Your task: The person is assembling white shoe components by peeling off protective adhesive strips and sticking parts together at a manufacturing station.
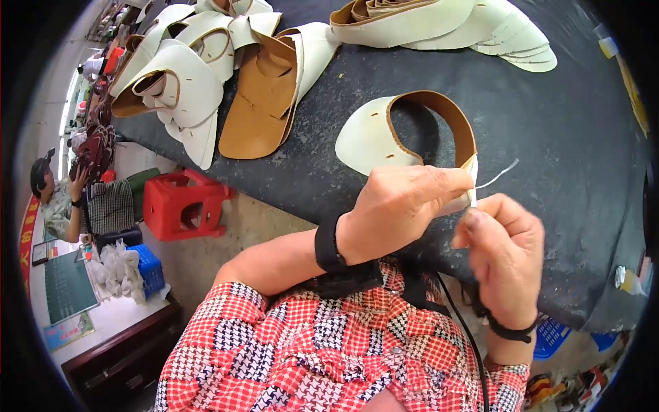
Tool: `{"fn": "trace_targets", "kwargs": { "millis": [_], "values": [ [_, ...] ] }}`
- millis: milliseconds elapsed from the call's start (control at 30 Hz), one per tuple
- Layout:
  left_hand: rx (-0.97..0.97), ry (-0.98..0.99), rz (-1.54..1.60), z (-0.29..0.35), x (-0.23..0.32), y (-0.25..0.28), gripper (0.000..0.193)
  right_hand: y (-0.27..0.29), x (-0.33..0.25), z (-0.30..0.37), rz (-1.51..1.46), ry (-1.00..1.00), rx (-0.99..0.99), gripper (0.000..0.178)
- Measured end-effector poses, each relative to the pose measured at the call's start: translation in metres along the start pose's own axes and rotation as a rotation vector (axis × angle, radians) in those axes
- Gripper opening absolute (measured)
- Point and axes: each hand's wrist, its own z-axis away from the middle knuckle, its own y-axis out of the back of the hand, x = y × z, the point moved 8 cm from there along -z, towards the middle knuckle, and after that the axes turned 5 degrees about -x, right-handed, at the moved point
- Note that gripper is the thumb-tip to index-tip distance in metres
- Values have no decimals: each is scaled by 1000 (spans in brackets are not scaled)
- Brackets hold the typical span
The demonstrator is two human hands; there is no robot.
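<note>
My left hand grips a curved leather shoe-upper piece, white on its outer face and tan inside. The piece is bent round into a loop, with small slits in its white face. A white thread comes out by my left fingertips, and its loose end sticks up to the right. Just below, my right hand is closed, thumb and fingers pinched on a short white length that looks like the same thread. Part of the joined edge is hidden behind my left fingers.
Stacks of similar white and tan leather pieces lie at the far left of the black-covered table; another stack is at the far edge. A red stool stands on the floor to the left, near another person and a blue basket.
</note>
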Motion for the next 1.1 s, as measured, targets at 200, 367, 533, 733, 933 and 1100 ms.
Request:
{"fn": "trace_targets", "kwargs": {
  "millis": [200,367,533,733,933,1100],
  "values": [
    [96,13,62,-1,3,-12,24,-1,14,9,-215,5,28,14],
    [56,-4,29,-5,7,-21,24,9,26,9,-187,8,38,16],
    [46,-10,-42,-1,4,-21,17,10,22,6,67,-29,-164,14],
    [86,91,-29,8,7,-19,15,64,4,-18,158,70,48,25],
    [125,109,-30,14,13,-16,14,43,22,-47,-164,-76,-153,16],
    [190,92,-47,23,13,-8,14,38,21,-42,-106,2,-174,13]
  ]
}}
